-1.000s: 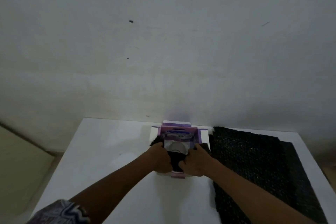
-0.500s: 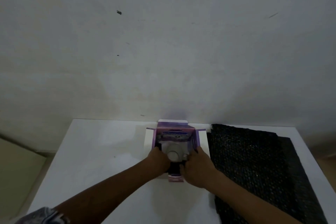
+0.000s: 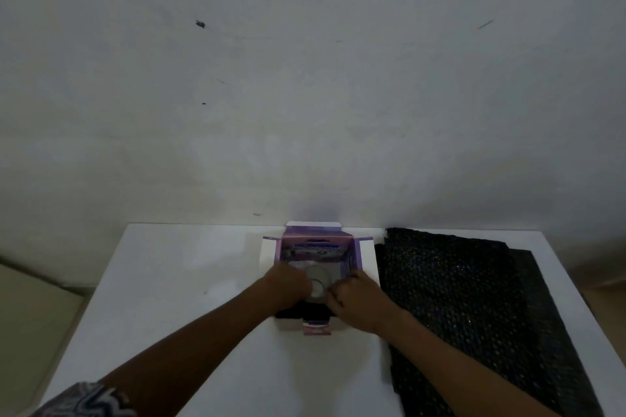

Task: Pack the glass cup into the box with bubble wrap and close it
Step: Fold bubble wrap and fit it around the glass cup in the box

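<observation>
Now we're easing the glass cup [image 3: 316, 281] deeper into the box [image 3: 352, 256], left hand [image 3: 291, 284] and right hand [image 3: 355, 298] gripping its bubble wrap [image 3: 315, 310], nearly closing.

Left hand [image 3: 291, 288] and right hand [image 3: 352, 298] have pushed the glass cup [image 3: 316, 281] deeper into the box [image 3: 367, 257].

You are facing a plain off-white wall [image 3: 305, 95], dimly lit, which fills the view from 9 through 12 to 3 o'clock. It carries a small dark mark [image 3: 200, 24] toward 11 and a thin scratch [image 3: 485, 24] toward 1. Below it a white table [image 3: 162, 298] spreads toward 6, its far edge against the wall, with pale floor [image 3: 30, 315] showing beside it at 8 o'clock.
</observation>
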A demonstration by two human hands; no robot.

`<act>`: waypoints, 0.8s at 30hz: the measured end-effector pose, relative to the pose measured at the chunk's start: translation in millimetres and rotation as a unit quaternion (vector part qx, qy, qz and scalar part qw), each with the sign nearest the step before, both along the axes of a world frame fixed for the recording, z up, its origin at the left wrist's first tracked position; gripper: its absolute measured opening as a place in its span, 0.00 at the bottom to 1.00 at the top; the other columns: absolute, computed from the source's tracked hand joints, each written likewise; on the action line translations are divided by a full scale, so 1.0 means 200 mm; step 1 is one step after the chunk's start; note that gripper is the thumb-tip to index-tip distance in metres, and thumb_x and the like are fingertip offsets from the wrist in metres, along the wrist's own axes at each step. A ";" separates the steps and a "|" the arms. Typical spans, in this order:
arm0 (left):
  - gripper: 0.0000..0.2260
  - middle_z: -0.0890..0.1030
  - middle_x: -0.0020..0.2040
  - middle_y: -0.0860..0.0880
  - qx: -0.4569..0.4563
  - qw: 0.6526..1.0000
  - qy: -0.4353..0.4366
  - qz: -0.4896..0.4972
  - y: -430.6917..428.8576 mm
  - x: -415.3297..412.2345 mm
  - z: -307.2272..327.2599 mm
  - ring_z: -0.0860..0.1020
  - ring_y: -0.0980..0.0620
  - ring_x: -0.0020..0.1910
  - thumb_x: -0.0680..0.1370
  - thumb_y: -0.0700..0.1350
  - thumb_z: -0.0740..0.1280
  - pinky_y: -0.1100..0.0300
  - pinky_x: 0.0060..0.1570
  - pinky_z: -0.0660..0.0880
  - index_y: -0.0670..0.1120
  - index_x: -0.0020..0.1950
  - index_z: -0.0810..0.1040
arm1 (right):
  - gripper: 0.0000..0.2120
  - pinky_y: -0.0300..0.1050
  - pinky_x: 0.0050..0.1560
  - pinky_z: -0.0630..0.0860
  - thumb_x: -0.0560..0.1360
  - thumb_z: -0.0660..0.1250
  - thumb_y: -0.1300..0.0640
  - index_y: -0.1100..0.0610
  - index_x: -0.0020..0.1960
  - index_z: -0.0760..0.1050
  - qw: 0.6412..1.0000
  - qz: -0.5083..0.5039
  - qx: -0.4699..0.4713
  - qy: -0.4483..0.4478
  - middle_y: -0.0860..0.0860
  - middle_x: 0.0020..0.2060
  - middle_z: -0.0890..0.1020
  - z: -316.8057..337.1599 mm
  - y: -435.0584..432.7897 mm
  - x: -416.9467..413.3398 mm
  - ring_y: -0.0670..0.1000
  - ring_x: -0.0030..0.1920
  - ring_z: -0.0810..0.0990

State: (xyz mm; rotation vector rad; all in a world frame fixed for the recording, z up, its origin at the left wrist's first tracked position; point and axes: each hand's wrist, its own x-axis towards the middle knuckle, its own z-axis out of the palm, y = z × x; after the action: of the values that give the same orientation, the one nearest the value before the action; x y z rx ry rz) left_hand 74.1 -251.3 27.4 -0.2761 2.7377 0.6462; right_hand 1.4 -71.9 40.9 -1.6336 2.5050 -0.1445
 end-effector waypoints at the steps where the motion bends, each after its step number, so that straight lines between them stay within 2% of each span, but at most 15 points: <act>1: 0.05 0.82 0.46 0.43 0.006 1.000 0.024 -0.011 0.01 -0.04 0.04 0.80 0.49 0.46 0.77 0.38 0.65 0.61 0.51 0.78 0.42 0.51 0.78 | 0.15 0.48 0.44 0.74 0.78 0.58 0.55 0.57 0.38 0.78 0.999 -0.005 -0.037 -0.011 0.55 0.34 0.82 0.03 0.03 -0.03 0.55 0.35 0.78; 3: 0.07 0.83 0.50 0.44 -0.075 0.990 0.077 -0.096 0.06 -0.12 0.17 0.81 0.46 0.50 0.79 0.38 0.63 0.59 0.52 0.76 0.42 0.54 0.79 | 0.14 0.50 0.42 0.72 0.78 0.58 0.55 0.58 0.40 0.78 0.989 -0.065 -0.123 -0.051 0.55 0.36 0.81 0.08 0.10 -0.09 0.56 0.37 0.77; 5: 0.10 0.83 0.54 0.46 -0.155 0.960 0.169 -0.159 0.16 -0.18 0.24 0.81 0.46 0.52 0.79 0.41 0.62 0.54 0.52 0.79 0.46 0.58 0.79 | 0.11 0.51 0.43 0.74 0.78 0.60 0.58 0.58 0.42 0.79 0.971 -0.126 -0.194 -0.054 0.54 0.37 0.82 0.11 0.21 -0.17 0.55 0.40 0.78; 7: 0.10 0.83 0.51 0.46 -0.161 0.953 0.203 -0.157 0.32 -0.21 0.28 0.81 0.43 0.49 0.76 0.40 0.63 0.51 0.47 0.79 0.47 0.54 0.80 | 0.07 0.48 0.47 0.76 0.78 0.64 0.60 0.58 0.48 0.81 0.951 -0.194 -0.227 -0.082 0.53 0.43 0.84 0.11 0.36 -0.23 0.53 0.44 0.80; 10: 0.06 0.81 0.40 0.46 -0.117 0.942 0.253 -0.185 0.64 -0.21 0.22 0.81 0.43 0.40 0.70 0.40 0.68 0.54 0.35 0.78 0.46 0.44 0.81 | 0.07 0.44 0.50 0.76 0.79 0.63 0.58 0.56 0.51 0.81 0.927 -0.277 -0.218 -0.126 0.51 0.48 0.84 0.05 0.61 -0.28 0.49 0.47 0.81; 12: 0.05 0.81 0.41 0.46 -0.073 0.945 0.238 -0.213 0.87 -0.19 0.10 0.80 0.44 0.40 0.70 0.40 0.68 0.57 0.34 0.77 0.46 0.44 0.81 | 0.07 0.43 0.50 0.76 0.80 0.62 0.57 0.54 0.51 0.80 0.930 -0.294 -0.153 -0.160 0.49 0.47 0.84 0.00 0.80 -0.28 0.47 0.46 0.80; 14: 0.08 0.81 0.49 0.43 -0.038 0.962 0.157 -0.218 1.10 -0.17 -0.04 0.79 0.43 0.48 0.75 0.41 0.64 0.53 0.44 0.78 0.44 0.52 0.80 | 0.07 0.45 0.51 0.77 0.79 0.62 0.58 0.52 0.51 0.79 0.939 -0.280 -0.050 -0.193 0.50 0.49 0.84 -0.06 1.00 -0.27 0.48 0.47 0.81; 15: 0.10 0.79 0.54 0.41 -0.034 0.970 0.087 -0.227 1.19 -0.15 -0.11 0.77 0.41 0.53 0.77 0.42 0.62 0.49 0.50 0.76 0.43 0.56 0.78 | 0.07 0.46 0.52 0.77 0.79 0.61 0.57 0.52 0.51 0.78 0.944 -0.266 0.004 -0.198 0.51 0.50 0.83 -0.10 1.07 -0.25 0.50 0.49 0.81; 18: 0.19 0.72 0.64 0.39 -0.063 0.958 -0.025 -0.278 1.37 -0.10 -0.27 0.70 0.38 0.62 0.77 0.45 0.66 0.43 0.58 0.71 0.43 0.66 0.71 | 0.09 0.46 0.55 0.75 0.78 0.61 0.52 0.52 0.56 0.75 0.952 -0.223 0.120 -0.174 0.53 0.55 0.81 -0.21 1.29 -0.18 0.53 0.55 0.78; 20: 0.22 0.69 0.67 0.38 -0.095 0.952 -0.056 -0.285 1.43 -0.08 -0.35 0.68 0.37 0.65 0.76 0.45 0.68 0.42 0.59 0.68 0.42 0.69 0.68 | 0.15 0.46 0.58 0.72 0.77 0.63 0.48 0.52 0.61 0.72 0.952 -0.197 0.167 -0.163 0.53 0.59 0.77 -0.27 1.41 -0.14 0.53 0.60 0.75; 24: 0.14 0.72 0.66 0.41 -0.093 0.971 -0.037 -0.217 1.45 -0.06 -0.41 0.70 0.41 0.64 0.81 0.41 0.58 0.48 0.58 0.72 0.42 0.66 0.71 | 0.24 0.50 0.58 0.68 0.74 0.64 0.40 0.52 0.65 0.68 0.957 -0.162 0.187 -0.152 0.53 0.61 0.72 -0.32 1.54 -0.13 0.55 0.61 0.70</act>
State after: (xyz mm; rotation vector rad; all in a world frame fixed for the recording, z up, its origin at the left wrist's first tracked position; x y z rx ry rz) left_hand 63.0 38.4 -54.9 0.2500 2.6573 0.2544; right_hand -25.3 236.3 -23.4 -0.9704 2.3578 0.0420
